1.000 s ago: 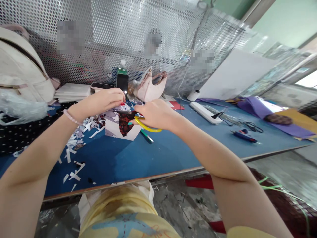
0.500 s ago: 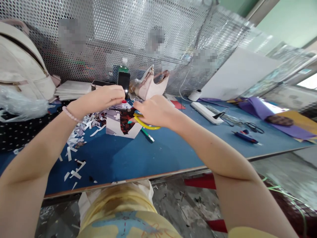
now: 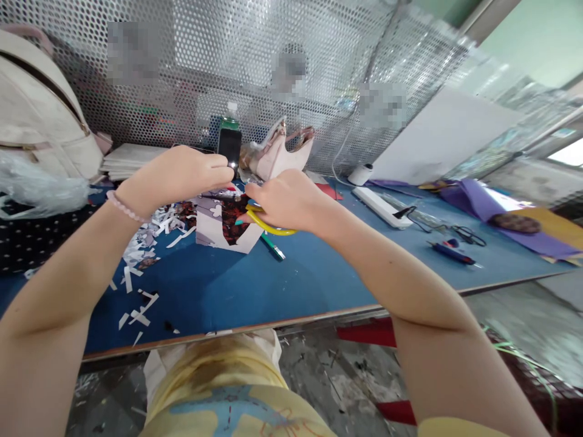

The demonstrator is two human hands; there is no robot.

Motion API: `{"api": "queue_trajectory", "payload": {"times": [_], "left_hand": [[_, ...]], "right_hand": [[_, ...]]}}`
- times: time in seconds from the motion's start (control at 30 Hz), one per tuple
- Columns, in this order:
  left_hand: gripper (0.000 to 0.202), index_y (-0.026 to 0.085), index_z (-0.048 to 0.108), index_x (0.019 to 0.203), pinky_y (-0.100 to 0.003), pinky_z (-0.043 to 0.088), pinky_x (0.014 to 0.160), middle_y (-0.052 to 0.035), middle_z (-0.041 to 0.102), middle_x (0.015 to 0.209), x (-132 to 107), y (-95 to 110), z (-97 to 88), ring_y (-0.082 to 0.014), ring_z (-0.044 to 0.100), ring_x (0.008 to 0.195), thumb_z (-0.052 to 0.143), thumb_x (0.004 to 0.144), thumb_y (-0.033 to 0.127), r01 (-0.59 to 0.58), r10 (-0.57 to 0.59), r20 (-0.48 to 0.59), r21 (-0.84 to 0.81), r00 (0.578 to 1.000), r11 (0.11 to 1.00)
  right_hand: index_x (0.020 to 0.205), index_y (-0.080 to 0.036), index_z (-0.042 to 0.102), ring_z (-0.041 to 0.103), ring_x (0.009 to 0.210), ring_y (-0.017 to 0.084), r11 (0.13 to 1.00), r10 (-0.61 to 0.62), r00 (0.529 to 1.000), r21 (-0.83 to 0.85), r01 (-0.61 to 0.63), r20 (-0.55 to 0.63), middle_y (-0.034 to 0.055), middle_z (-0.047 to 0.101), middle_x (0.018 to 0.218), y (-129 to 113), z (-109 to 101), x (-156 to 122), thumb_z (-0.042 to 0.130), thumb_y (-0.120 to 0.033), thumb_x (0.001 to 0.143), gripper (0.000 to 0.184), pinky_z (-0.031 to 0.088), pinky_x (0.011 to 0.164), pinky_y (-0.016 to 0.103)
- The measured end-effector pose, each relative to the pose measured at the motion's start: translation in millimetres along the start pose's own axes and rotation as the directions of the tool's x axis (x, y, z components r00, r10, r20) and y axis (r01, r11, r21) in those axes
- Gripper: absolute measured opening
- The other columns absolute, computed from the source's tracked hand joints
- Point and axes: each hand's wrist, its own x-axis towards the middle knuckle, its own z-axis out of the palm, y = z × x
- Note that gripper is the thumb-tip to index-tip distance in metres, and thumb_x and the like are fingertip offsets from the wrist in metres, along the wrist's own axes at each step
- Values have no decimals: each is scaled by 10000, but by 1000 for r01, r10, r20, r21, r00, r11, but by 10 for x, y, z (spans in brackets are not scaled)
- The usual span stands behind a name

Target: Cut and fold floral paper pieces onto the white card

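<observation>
My left hand [image 3: 186,171], a pink bead bracelet at its wrist, is closed in a pinch above a pile of paper scraps [image 3: 141,240]. What its fingertips hold is too small to make out; a spot of red shows by them. Across from it, my right hand [image 3: 286,197] is closed round yellow-handled scissors [image 3: 273,229], whose blades are hidden. Just below both hands is a pale piece of printed paper [image 3: 210,230] with a dark red and black pattern. A green pen-like tool [image 3: 273,247] lies on the blue table beside it.
A phone [image 3: 229,149] leans upright against a bottle [image 3: 231,118], near a pale pink bag [image 3: 286,152]. A white backpack [image 3: 40,115] stands at left. To the right are a white power strip [image 3: 380,207], a blue tool [image 3: 453,252] and purple sheets [image 3: 473,206].
My left hand has shifted slightly, its thumb now covering more of the red spot. My right hand stays nearly in place with the scissors. The view has tilted a little.
</observation>
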Motion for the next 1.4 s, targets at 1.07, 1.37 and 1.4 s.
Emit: {"api": "queue_trajectory", "payload": {"times": [1.07, 1.37, 1.4], "left_hand": [[280, 158, 609, 824, -295, 313, 498, -23, 600, 710, 15, -30, 56, -163, 567, 615, 361, 953, 149, -124, 117, 44, 342, 992, 931], [393, 135, 642, 869, -292, 331, 512, -60, 617, 712, 13, -33, 72, -173, 574, 598, 303, 1008, 278, -21, 24, -5, 312, 1000, 950], [390, 143, 638, 871, -294, 334, 508, -59, 617, 712, 12, -34, 67, -176, 582, 603, 298, 1007, 277, -15, 14, 5, 322, 1000, 947]], "right_hand": [[1033, -87, 688, 654, 765, 268, 1000, -13, 999, 14, 13, -45, 158, 702, 771, -123, -76, 155, 330, -501, 983, 550, 246, 569, 300], [1019, -78, 690, 638, 756, 258, 998, -40, 994, 42, 44, -105, 163, 703, 793, -131, -59, 219, 334, -478, 981, 536, 288, 596, 312], [1030, -70, 686, 635, 758, 259, 998, -43, 994, 47, 48, -104, 167, 702, 801, -131, -64, 223, 335, -473, 980, 536, 297, 604, 314]]}}
